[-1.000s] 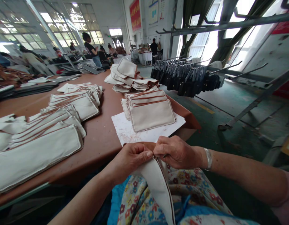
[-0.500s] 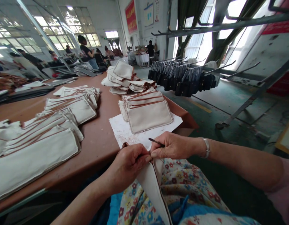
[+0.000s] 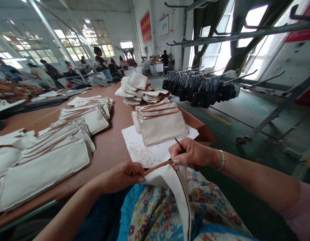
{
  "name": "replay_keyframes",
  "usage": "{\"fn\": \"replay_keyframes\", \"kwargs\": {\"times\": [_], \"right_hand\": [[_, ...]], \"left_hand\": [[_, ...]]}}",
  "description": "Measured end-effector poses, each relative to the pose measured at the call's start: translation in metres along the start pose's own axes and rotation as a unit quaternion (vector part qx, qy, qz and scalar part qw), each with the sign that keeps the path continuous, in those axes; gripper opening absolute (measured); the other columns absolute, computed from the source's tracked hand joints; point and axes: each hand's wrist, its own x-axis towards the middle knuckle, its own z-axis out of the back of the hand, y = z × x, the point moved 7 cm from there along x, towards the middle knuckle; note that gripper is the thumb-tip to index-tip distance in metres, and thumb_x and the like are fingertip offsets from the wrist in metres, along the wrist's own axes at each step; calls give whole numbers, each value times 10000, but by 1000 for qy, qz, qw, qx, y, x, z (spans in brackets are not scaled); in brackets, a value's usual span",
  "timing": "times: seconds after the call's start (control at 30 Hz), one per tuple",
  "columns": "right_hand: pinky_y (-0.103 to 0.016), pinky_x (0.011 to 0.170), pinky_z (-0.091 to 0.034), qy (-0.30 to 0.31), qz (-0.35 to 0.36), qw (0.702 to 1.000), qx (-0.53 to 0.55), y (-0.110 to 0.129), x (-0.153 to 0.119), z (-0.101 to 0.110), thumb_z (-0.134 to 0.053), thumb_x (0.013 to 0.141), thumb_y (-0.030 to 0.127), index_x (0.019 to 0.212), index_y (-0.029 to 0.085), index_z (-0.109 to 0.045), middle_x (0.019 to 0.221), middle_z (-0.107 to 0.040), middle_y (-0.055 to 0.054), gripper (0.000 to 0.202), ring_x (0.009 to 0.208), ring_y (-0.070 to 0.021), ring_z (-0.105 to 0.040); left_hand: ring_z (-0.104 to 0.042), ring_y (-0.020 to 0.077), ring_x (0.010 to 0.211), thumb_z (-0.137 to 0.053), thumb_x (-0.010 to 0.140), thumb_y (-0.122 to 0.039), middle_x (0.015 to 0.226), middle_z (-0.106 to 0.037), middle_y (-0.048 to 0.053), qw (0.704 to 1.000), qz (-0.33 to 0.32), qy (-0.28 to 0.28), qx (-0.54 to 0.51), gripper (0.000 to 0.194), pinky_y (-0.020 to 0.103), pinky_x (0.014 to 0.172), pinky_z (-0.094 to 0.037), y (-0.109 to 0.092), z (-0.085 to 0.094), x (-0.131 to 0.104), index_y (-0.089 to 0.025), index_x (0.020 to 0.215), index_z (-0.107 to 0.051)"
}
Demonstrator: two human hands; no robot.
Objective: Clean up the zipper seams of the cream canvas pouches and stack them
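A cream fabric piece with a brown edge [image 3: 167, 175] hangs over the flowered apron on my lap. My left hand [image 3: 128, 174] pinches its brown-edged corner on the left. With my right hand [image 3: 190, 152] I grip its upper edge near a zipper-like seam, and a thin dark tool [image 3: 180, 145] sticks up between those fingers. Just beyond my hands, a stack of cream pouches with brown trim [image 3: 163, 127] rests on a white sheet [image 3: 140, 150] strewn with small brown scraps.
More cream pouches lie in rows on the brown table [image 3: 114, 144] at left, and another pile [image 3: 135, 85] stands behind. Black bags [image 3: 195, 88] hang from a metal rack at right. Several people are in the background.
My hands have moved apart, the left one to the left and down, the right one slightly right. The fabric's brown edge is now stretched between them. The view has shifted slightly.
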Motion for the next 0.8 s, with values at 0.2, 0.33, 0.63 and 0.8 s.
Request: {"fn": "replay_keyframes", "kwargs": {"times": [0.2, 0.33, 0.63, 0.8], "right_hand": [[-160, 499, -411, -45, 37, 975, -217, 47, 8, 21, -645, 870, 369, 1149, 122, -680, 858, -675, -32, 373, 599, -78, -553], [-183, 576, -426, -36, 126, 968, -214, 80, 23, -17, -735, 788, 436, 1197, 142, -631, 943, -664, -25, 514, 704, -105, -558], [-160, 358, -261, -47, -1, 998, -42, 17, 19, -5, -686, 807, 361, 823, 123, -635, 588, -512, 49, 244, 405, -43, -384], [-167, 357, -264, -119, -28, 992, -40, -7, 5, 28, -682, 804, 389, 819, 129, -610, 585, -505, 47, 270, 405, -47, -380]], "left_hand": [[-560, 157, 774, -501, 950, -311, 841, -657, 15, 963, -79, -110, 235, 234, 218, 695, -397, -68, 12, 1, -179, 914, -690], [-582, 173, 775, -536, 923, -327, 851, -684, 34, 966, -104, -106, 210, 250, 236, 704, -428, -100, 15, 17, -168, 905, -728], [-607, 183, 777, -751, 730, -573, 853, -698, 37, 981, 62, 90, -163, 501, 253, 746, -476, 12, -7, -13, -139, 979, -724], [-616, 186, 840, -852, 673, -373, 947, -708, 41, 975, 38, 27, -216, 447, 254, 762, -472, 14, -5, -17, -147, 1020, -686]]}}
